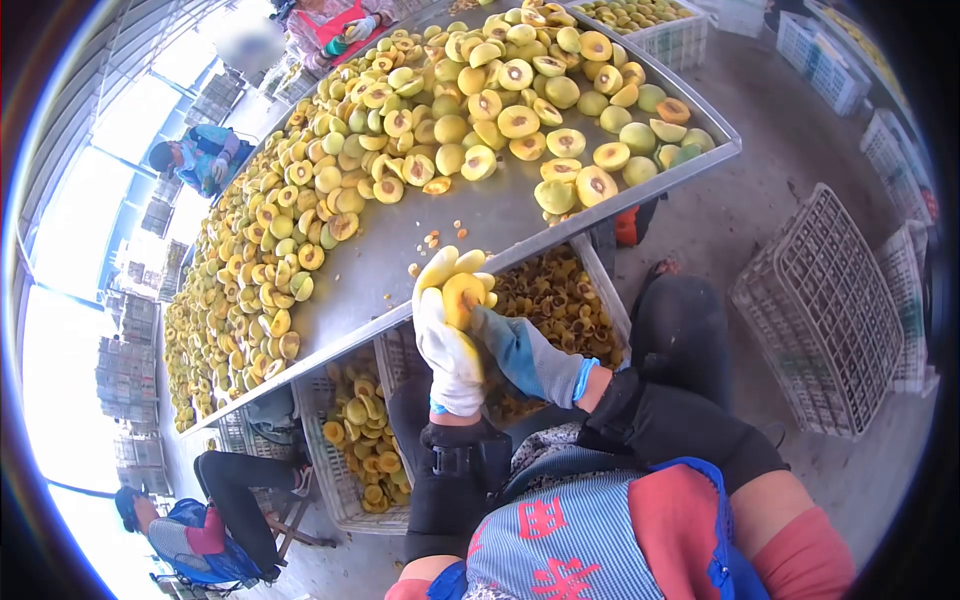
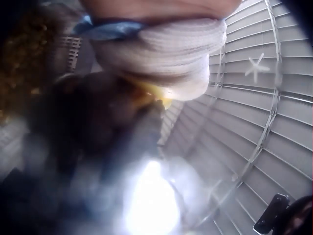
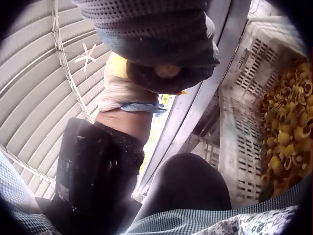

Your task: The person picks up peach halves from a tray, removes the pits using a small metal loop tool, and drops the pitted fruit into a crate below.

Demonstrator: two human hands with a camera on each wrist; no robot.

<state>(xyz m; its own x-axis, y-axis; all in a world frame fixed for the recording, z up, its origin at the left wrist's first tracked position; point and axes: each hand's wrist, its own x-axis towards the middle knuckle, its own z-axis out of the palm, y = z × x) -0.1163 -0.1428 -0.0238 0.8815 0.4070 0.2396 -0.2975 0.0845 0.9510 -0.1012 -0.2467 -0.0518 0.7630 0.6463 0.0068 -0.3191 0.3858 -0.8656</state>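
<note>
In the head view a yellow fruit half (image 1: 462, 300) sits in the left hand (image 1: 448, 335), gloved in white and yellow, its fingers curled round the fruit. The right hand (image 1: 530, 355), in a grey and blue glove, meets the fruit's lower right side with its fingertips; its fingers are curled, and whether it grips anything is hidden. In the left wrist view the left hand (image 2: 161, 58) is partly blurred. The right hand (image 3: 156, 44) covers most of the fruit in the right wrist view.
A metal table (image 1: 375, 240) carries a large heap of halved fruit (image 1: 450, 130), with loose pits near its edge. Below stand a crate of fruit pieces (image 1: 325, 400) and another crate (image 1: 610, 290). An upended crate (image 1: 820, 310) is at the right. Other people sit around the table.
</note>
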